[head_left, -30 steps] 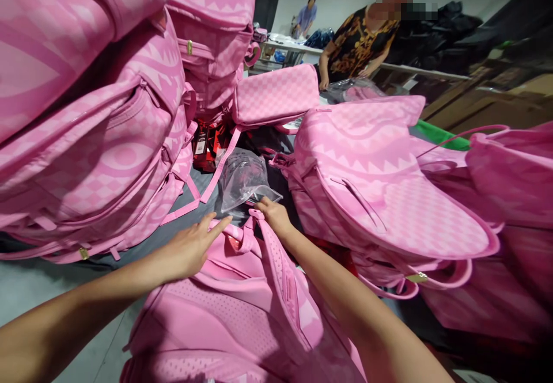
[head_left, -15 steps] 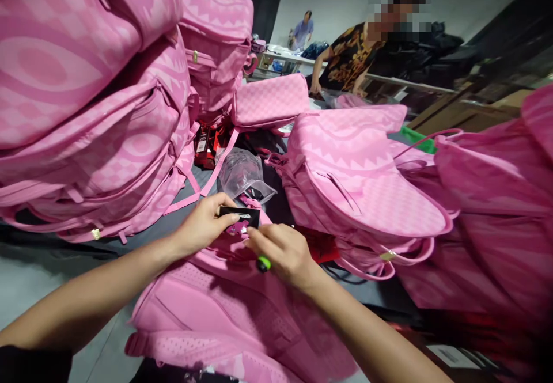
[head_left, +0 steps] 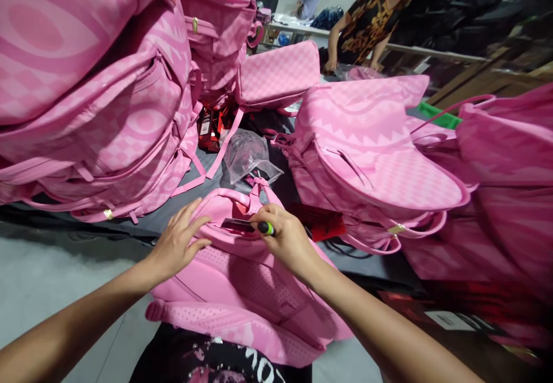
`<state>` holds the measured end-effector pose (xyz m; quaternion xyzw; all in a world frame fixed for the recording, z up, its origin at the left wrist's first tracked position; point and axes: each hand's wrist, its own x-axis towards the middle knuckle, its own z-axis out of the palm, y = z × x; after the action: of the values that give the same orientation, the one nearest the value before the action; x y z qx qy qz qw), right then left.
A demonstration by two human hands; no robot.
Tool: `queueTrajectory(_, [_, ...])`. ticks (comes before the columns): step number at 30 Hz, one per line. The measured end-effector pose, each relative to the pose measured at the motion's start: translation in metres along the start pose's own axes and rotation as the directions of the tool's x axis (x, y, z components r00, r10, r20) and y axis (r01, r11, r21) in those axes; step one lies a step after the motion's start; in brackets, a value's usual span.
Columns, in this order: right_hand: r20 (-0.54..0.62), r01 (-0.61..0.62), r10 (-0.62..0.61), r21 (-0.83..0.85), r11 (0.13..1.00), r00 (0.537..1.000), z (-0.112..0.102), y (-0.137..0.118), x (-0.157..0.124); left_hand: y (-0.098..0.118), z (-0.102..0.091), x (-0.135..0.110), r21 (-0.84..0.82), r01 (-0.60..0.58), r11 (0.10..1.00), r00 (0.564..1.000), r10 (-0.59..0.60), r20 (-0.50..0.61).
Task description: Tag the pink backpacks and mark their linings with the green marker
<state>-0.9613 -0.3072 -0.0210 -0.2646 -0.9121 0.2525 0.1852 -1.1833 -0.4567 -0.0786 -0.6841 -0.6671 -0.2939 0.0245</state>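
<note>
From my remote feed, I read the right hand (head_left: 280, 233) as clenched: its fingers are curled around a short green-and-black cylindrical tool (head_left: 266, 228), and a thin, flat, dark card (head_left: 237, 224) juts from the same grip toward the left. The left hand (head_left: 184, 242) has its fingers loosely spread with the thumb apart, released from the card and lying at the top edge of the large pink fabric backpack with dotted back padding (head_left: 259, 279). I can't tell how firmly it presses there.

I have the backpack directly in front of the wearer, between the forearms, its padded back and strap facing up and its looped handle pointing away. The card sits just over its top opening, seen almost edge-on. Just beyond the handle lies a crumpled clear plastic bag (head_left: 246, 151).

Half a second ago I saw both hands on the card, its printed face toward me; now only the right holds it, and the left has moved aside.
</note>
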Motion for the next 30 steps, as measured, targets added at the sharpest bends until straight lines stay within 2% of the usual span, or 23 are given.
queueTrajectory(3, [0.142, -0.036, 0.061, -0.168, 0.985, 0.988, 0.017, -0.005, 0.001, -0.005, 0.014, -0.02, -0.006, -0.034, 0.999, 0.999, 0.034, -0.022])
queueTrajectory(6, [0.328, 0.021, 0.074, -0.278, 0.96, 0.942, 0.027, -0.011, 0.01, -0.005, 0.021, -0.023, -0.08, -0.035, 0.996, 0.996, 0.028, -0.088])
queueTrajectory(9, [0.466, 0.092, 0.101, -0.374, 0.923, 0.879, 0.031, -0.014, 0.024, -0.007, 0.025, -0.021, -0.162, 0.062, 0.985, 0.986, -0.085, -0.141])
queueTrajectory(11, [0.527, 0.146, 0.094, -0.396, 0.907, 0.845, 0.03, -0.014, 0.031, -0.01, 0.028, -0.02, -0.17, 0.163, 0.972, 0.976, -0.184, -0.114])
queueTrajectory(14, [0.591, 0.224, 0.046, -0.375, 0.899, 0.806, 0.027, -0.017, 0.035, -0.012, 0.033, -0.021, -0.177, 0.235, 0.956, 0.969, -0.245, -0.04])
queueTrajectory(16, [0.585, 0.232, 0.043, -0.387, 0.893, 0.81, 0.026, -0.02, 0.036, -0.011, 0.035, -0.022, -0.202, 0.273, 0.941, 0.959, -0.282, -0.015])
queueTrajectory(20, [0.456, 0.129, 0.075, -0.4, 0.907, 0.887, 0.041, -0.017, 0.048, -0.005, 0.038, -0.019, -0.288, 0.365, 0.885, 0.93, -0.361, 0.067])
queueTrajectory(23, [0.47, 0.152, 0.008, -0.301, 0.942, 0.883, 0.065, -0.017, 0.068, -0.004, 0.035, -0.011, -0.328, 0.394, 0.858, 0.919, -0.381, 0.107])
queueTrajectory(26, [0.48, 0.251, -0.114, -0.232, 0.94, 0.87, 0.077, -0.016, 0.075, -0.001, 0.027, -0.008, -0.352, 0.445, 0.824, 0.895, -0.418, 0.154])
queueTrajectory(28, [0.459, 0.349, -0.187, -0.297, 0.889, 0.869, 0.073, -0.007, 0.068, -0.001, 0.021, -0.007, -0.381, 0.527, 0.759, 0.849, -0.484, 0.211])
queueTrajectory(30, [0.373, 0.384, -0.239, -0.387, 0.838, 0.897, 0.062, 0.008, 0.054, -0.004, 0.017, -0.007, -0.385, 0.642, 0.663, 0.766, -0.575, 0.288])
